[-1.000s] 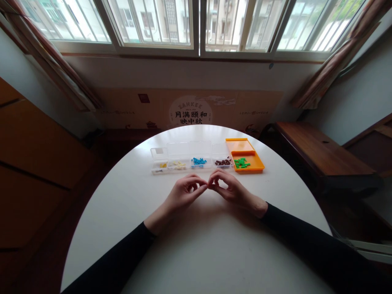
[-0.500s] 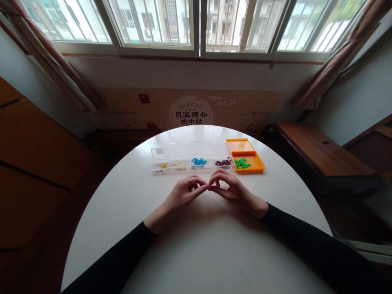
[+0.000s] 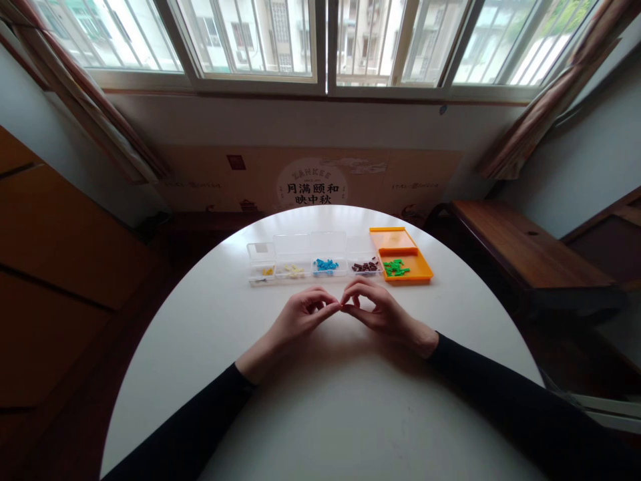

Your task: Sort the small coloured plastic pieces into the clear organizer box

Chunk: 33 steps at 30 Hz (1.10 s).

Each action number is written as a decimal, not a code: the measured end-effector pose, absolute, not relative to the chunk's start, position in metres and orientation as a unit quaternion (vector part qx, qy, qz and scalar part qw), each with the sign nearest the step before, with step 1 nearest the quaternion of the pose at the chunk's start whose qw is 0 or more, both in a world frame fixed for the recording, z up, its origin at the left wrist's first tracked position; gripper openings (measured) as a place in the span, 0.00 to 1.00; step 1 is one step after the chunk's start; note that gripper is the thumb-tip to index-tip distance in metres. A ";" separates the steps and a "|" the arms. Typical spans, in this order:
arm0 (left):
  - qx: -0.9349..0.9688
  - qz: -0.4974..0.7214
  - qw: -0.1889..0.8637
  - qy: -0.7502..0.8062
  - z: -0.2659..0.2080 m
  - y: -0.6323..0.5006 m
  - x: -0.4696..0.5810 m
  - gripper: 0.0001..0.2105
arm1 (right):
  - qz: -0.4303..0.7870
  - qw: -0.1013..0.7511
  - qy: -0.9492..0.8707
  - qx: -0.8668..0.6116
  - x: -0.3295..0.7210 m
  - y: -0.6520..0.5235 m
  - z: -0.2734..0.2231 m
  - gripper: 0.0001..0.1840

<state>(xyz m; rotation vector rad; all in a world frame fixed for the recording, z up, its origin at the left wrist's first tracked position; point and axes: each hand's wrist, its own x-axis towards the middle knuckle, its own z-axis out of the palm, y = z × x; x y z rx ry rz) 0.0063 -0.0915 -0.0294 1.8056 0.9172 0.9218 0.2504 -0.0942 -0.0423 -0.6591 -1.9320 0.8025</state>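
My left hand point(image 3: 305, 312) and my right hand point(image 3: 375, 306) meet above the white table, thumbs and forefingers pinched together tip to tip. Whatever sits between the fingertips is too small to make out. Just beyond the hands stands a row of open clear plastic boxes. From the left they hold small yellow pieces point(image 3: 267, 272), cream pieces point(image 3: 294, 271), blue pieces point(image 3: 326, 265) and dark brown pieces point(image 3: 365, 267). At the right end lies an open orange box point(image 3: 422, 266) with green pieces point(image 3: 396, 268) in it.
The round white table point(image 3: 320, 414) has a curved far edge just behind the boxes. A brown wooden bench point(image 3: 505, 234) stands to the right, and a wooden cabinet point(image 3: 50, 287) to the left. Windows point(image 3: 260, 40) and a printed cardboard panel point(image 3: 200, 170) are ahead.
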 end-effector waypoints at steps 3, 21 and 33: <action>0.724 0.380 0.445 0.366 -0.030 -0.092 0.006 0.16 | 0.325 0.456 -0.785 -0.263 0.250 -0.094 -0.043 0.03; 0.711 0.394 0.460 0.356 -0.028 -0.093 0.006 0.13 | 0.274 0.457 -0.801 -0.273 0.251 -0.097 -0.042 0.03; 0.673 0.428 0.481 0.365 -0.024 -0.091 0.005 0.14 | 0.287 0.396 -0.822 -0.292 0.252 -0.098 -0.042 0.11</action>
